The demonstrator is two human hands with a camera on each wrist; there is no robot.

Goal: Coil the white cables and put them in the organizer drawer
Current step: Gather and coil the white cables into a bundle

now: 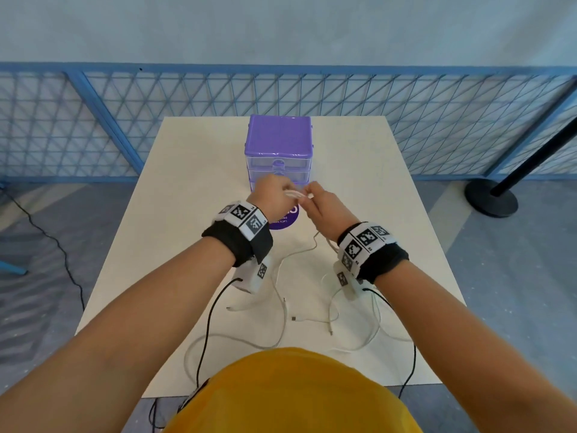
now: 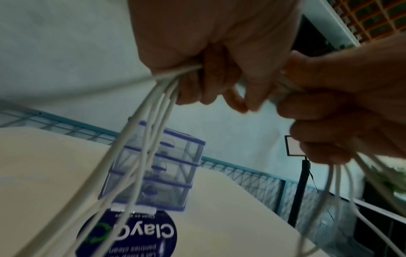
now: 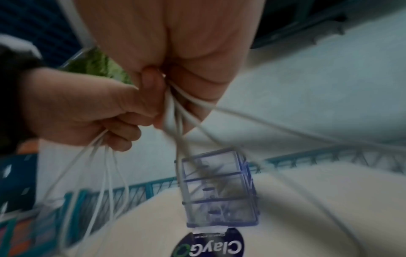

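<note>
The cream rectangular tabletop (image 1: 359, 189) is carrying everything, w/ the purple-topped clear plastic three-drawer organizer (image 1: 278, 145) sitting at 12 o'clock from your hands, all drawers pushed in. A round dark-purple sticker w/ white lettering (image 1: 285, 218) is lying on the table at the organizer's 6 o'clock, partly under your left wrist. You're holding your left hand (image 1: 272, 195) and right hand (image 1: 324, 204) up together just in front of the organizer, both w/ fingers curling tight round the bunched white charging cables (image 1: 295, 194); strands are hanging from each fist. The rest of the cables are trailing loose on the table at 6 o'clock, betw. your forearms, plug ends lying free.
</note>
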